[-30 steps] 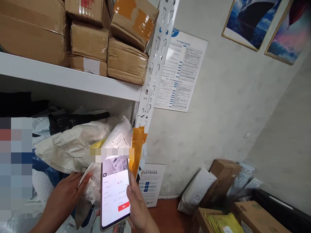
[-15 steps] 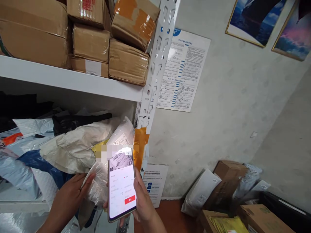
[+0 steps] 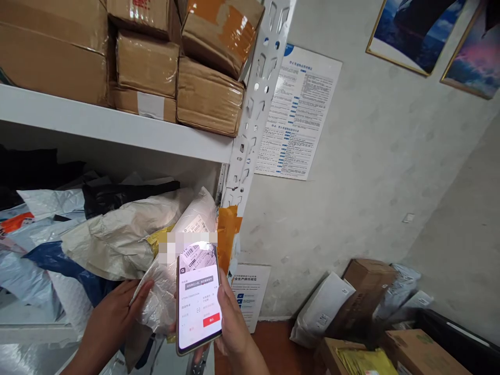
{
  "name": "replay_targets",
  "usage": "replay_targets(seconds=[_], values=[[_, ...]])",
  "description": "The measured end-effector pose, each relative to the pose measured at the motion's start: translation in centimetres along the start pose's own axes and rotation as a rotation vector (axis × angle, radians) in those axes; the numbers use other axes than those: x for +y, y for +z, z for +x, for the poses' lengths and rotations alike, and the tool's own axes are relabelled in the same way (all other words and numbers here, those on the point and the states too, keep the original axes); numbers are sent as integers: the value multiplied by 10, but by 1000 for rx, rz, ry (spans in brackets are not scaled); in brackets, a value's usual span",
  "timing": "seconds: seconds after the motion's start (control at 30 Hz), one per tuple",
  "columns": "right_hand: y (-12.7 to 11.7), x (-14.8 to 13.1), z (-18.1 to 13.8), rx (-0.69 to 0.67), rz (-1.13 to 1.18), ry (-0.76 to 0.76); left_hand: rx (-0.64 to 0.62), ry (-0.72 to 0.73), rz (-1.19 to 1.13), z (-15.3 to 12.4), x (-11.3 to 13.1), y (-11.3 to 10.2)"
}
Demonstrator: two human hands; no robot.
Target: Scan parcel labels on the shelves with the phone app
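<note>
My right hand (image 3: 233, 324) grips a smartphone (image 3: 198, 301) upright, its lit screen showing a barcode image and a red button. The phone faces a white plastic parcel (image 3: 183, 245) with a barcode label that sticks out of the lower shelf. My left hand (image 3: 113, 317) lies against the crinkled lower end of that parcel, fingers curled onto the plastic. A cream-coloured mail bag (image 3: 117, 237) and blue and grey bags lie beside it on the same shelf.
Taped cardboard boxes (image 3: 207, 96) fill the upper white shelf (image 3: 117, 127). A perforated white upright (image 3: 253, 99) ends the rack. Printed notices (image 3: 299, 112) hang on the wall. Boxes and bags (image 3: 359, 307) are piled on the floor at right.
The phone has risen a little and shifted right, and its screen now shows a grey message bar. My left hand stays on the parcel. The view has drifted slightly.
</note>
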State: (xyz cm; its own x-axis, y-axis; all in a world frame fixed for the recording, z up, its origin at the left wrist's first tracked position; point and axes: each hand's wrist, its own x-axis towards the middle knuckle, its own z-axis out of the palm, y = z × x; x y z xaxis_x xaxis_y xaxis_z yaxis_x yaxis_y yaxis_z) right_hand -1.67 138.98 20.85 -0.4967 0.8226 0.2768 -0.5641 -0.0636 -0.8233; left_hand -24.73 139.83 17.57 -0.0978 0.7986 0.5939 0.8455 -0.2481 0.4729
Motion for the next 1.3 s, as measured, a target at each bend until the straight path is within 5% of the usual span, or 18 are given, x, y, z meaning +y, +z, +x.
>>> replay_targets(seconds=[0.17,0.4,0.53,0.77,1.0,1.1,1.23,1.3], values=[[10,-16,-11,-85,87,29,-15,-34,-20,1,1,0],[19,-19,-26,27,-68,42,13,-10,-28,0,1,2],[14,-11,-43,49,29,62,52,-44,-18,-4,3,1],[-2,-10,-88,448,118,-29,354,-100,110,27,43,-2],[-25,10,-110,728,0,-87,181,-22,105,77,62,9],[-22,22,-113,801,70,-88,193,-8,43,57,59,1],[-11,37,-111,823,113,-22,380,-73,-172,-7,54,2],[-6,45,-109,822,83,-25,60,-143,-429,-43,55,11]])
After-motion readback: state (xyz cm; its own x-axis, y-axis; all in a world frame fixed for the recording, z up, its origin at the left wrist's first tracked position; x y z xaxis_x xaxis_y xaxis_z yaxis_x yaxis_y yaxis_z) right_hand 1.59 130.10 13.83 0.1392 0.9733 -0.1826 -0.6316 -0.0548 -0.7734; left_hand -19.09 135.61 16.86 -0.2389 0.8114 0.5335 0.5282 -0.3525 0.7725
